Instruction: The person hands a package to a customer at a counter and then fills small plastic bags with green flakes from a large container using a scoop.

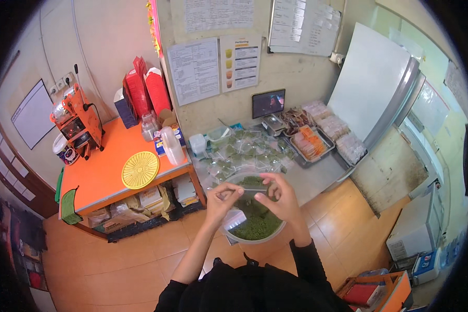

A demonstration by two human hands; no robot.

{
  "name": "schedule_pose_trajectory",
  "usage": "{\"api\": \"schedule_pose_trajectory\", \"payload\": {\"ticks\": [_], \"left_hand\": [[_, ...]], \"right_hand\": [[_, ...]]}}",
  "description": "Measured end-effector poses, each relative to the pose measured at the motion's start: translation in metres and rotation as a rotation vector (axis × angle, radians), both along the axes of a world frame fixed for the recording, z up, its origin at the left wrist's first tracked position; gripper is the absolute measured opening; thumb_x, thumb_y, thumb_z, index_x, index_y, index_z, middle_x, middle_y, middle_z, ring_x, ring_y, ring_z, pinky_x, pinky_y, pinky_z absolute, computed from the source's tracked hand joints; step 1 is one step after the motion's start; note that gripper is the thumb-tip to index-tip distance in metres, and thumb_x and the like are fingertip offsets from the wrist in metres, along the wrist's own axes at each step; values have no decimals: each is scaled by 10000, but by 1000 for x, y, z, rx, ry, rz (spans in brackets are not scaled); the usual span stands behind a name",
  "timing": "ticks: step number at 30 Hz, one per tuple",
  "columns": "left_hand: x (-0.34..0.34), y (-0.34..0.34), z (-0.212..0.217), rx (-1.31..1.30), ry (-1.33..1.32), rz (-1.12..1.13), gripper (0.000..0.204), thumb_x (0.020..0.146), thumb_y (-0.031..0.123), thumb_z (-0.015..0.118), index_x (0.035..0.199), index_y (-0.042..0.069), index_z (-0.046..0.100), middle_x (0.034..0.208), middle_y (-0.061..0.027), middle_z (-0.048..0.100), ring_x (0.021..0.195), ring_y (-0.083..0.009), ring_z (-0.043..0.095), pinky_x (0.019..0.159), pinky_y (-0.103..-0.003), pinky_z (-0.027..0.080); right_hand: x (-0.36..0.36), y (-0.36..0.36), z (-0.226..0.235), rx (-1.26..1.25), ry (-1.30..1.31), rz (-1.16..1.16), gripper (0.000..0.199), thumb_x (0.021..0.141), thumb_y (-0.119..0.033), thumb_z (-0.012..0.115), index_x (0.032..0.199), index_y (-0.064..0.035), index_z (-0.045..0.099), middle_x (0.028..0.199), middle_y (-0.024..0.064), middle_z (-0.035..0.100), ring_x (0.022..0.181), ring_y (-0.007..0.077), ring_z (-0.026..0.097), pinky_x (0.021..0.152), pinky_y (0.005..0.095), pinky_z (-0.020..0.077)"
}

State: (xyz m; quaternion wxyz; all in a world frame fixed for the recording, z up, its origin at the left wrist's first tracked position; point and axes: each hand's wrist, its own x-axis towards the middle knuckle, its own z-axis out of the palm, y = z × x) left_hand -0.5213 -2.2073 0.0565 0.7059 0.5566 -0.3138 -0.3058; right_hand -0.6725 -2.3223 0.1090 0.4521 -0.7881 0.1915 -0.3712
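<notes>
A small clear bag (248,193) is pinched at its top between both hands over the bowl of green powder (255,221) at the worktop's (317,179) near edge. Left hand (222,197) and right hand (280,196) meet, fingers curled, forearms raised.

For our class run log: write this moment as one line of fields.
left hand: pinching small clear bag | right hand: pinching same bag | below: bowl of green powder | behind: filled packets on counter

Drink-shop back room: cup sealer machine (78,124), wall recipe charts (213,66), packed sachets (242,153), scale (273,125)
</notes>
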Motion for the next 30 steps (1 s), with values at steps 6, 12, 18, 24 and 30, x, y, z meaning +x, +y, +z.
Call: {"api": "schedule_pose_trajectory", "payload": {"ticks": [6,12,18,24,30], "left_hand": [[-4,-14,8,-80,201,56,219,889,171,684,1072,55,655,536,107,395,448,-7,289,432,-214,192],[7,-18,2,-288,516,108,155,911,211,663,910,80,581,525,86,333,436,-20,267,425,-227,191],[0,-29,0,-390,632,179,270,936,239,629,759,122,461,531,73,265,427,-40,233,414,-235,203],[-3,-35,4,-371,650,287,360,945,264,619,687,158,392,526,73,249,424,-41,227,410,-241,200],[2,-30,7,-111,291,306,213,909,257,666,785,100,594,540,76,415,455,-14,313,428,-223,219]], "right_hand": [[26,-61,-23,-268,-116,-312,186,803,-122,720,961,-47,657,871,72,590,646,181,598,639,309,495],[21,-10,-5,-281,-41,-217,390,779,-186,763,1103,-52,590,854,52,631,744,144,605,676,299,485],[21,30,-37,38,65,-122,167,795,-108,733,898,-16,637,718,59,629,605,126,614,538,258,477],[23,33,-27,-386,0,-309,57,824,-55,670,813,-10,637,725,104,602,604,235,607,555,327,483],[17,17,-12,-553,-100,-472,35,858,-57,628,850,-28,610,735,114,578,645,338,584,576,396,467]]}}
